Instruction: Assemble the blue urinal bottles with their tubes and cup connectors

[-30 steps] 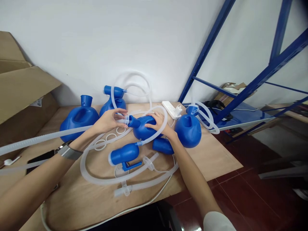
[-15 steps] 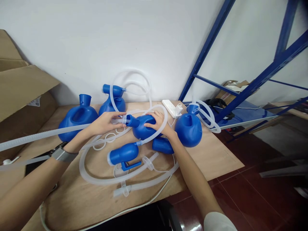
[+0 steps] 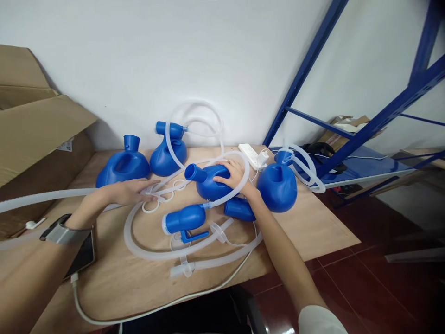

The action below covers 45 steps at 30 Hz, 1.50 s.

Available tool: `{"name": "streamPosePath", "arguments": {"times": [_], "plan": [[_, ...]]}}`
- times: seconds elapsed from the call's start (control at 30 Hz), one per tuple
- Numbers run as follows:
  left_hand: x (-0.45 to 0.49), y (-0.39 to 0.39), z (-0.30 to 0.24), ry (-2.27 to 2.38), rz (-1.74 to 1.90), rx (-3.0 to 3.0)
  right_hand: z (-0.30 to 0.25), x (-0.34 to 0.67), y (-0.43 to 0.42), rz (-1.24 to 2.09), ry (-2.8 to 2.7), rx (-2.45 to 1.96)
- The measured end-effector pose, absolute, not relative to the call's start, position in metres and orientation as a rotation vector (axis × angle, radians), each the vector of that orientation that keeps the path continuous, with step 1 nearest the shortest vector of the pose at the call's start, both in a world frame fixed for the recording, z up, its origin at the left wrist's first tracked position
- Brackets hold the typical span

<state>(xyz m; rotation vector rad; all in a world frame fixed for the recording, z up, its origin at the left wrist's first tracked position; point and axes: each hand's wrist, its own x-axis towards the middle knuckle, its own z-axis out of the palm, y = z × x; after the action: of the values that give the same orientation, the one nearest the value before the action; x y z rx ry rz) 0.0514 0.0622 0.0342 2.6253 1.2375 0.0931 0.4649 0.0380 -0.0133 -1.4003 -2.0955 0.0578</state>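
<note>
My right hand [image 3: 232,175] is wrapped over the handle of a blue plastic urinal bottle [image 3: 208,188], which lies with its open neck pointing left. My left hand [image 3: 130,191] is to the left of that neck, closed around the end of a translucent corrugated hose [image 3: 48,197] that runs off the left edge. Clear rings [image 3: 151,206] lie just under its fingers. In front of the bottle rests a blue handled urinal head [image 3: 186,219], joined to another looped hose [image 3: 153,254]. A blue cylindrical piece [image 3: 239,209] lies beneath my right wrist.
More blue bottles stand at the left [image 3: 123,167], the back [image 3: 168,155] and the right [image 3: 277,188]. A power strip [image 3: 248,155] sits by the wall. An open cardboard box [image 3: 45,139] is at the left, with a phone [image 3: 81,257] and its white cable nearer me. Blue shelving [image 3: 306,69] rises at the right.
My left hand has pulled the hose end away from the bottle's mouth, moving left and down. The neck now shows open. My right hand stays on the bottle.
</note>
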Motion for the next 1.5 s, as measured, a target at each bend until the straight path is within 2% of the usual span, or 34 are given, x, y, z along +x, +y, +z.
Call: {"name": "streamPosePath", "arguments": {"times": [0.1, 0.2, 0.27, 0.4, 0.7, 0.87, 1.03, 1.17, 1.3, 1.5], "plan": [[0.062, 0.046, 0.026, 1.308, 0.137, 2.859, -0.014, 0.465, 0.038, 0.074, -2.089, -1.419], [0.073, 0.028, 0.019, 1.070, 0.262, 3.086, -0.014, 0.464, 0.038, 0.097, -2.082, -1.442], [0.074, 0.019, 0.013, 0.960, 0.144, 3.139, -0.013, 0.464, 0.038, 0.106, -2.083, -1.443], [0.060, 0.018, 0.002, 1.071, -0.179, 3.123, -0.012, 0.464, 0.037, 0.105, -2.079, -1.435], [0.060, 0.032, 0.007, 1.139, -0.330, 2.959, -0.009, 0.463, 0.034, 0.076, -2.074, -1.403], [0.071, 0.030, 0.022, 1.002, -0.058, 2.747, -0.010, 0.462, 0.035, 0.052, -2.077, -1.406], [0.114, 0.026, 0.043, 0.957, 0.627, 2.301, -0.012, 0.463, 0.037, 0.045, -2.081, -1.408], [0.158, 0.028, 0.036, 1.009, 0.994, 2.290, -0.012, 0.463, 0.036, 0.046, -2.072, -1.407], [0.171, 0.039, 0.023, 1.021, 1.099, 2.265, -0.012, 0.462, 0.035, 0.043, -2.070, -1.417], [0.160, 0.056, 0.041, 0.906, 0.876, 2.428, -0.013, 0.463, 0.037, 0.030, -2.103, -1.356]]}}
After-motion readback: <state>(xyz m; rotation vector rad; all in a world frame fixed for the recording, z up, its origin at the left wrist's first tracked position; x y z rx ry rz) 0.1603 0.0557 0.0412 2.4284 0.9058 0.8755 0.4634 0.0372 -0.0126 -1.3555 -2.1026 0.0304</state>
